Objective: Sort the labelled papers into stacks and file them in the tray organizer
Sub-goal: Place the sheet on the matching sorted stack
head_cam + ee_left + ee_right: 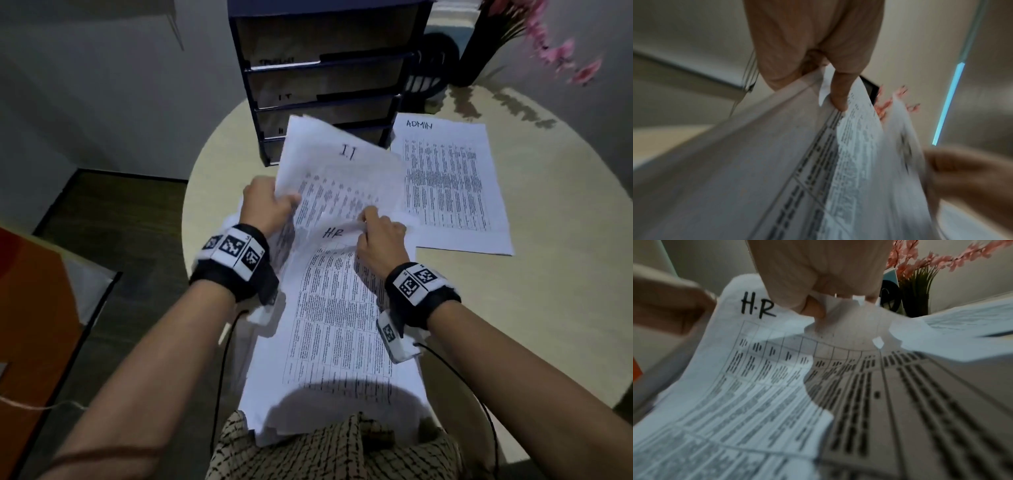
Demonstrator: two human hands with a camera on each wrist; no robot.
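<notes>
My left hand grips the left edge of a lifted bundle of printed sheets, the top one labelled I.T; in the left wrist view its fingers pinch the paper. My right hand pinches the top edge of the sheet labelled H.R, which tops the pile in front of me; the right wrist view shows this H.R sheet curling up under my thumb. An ADMIN sheet lies flat to the right. The dark tray organizer stands behind the papers.
The round beige table carries everything. A dark vase with pink flowers stands at the back right, beside a dark round object. Floor and an orange item lie to the left, off the table edge.
</notes>
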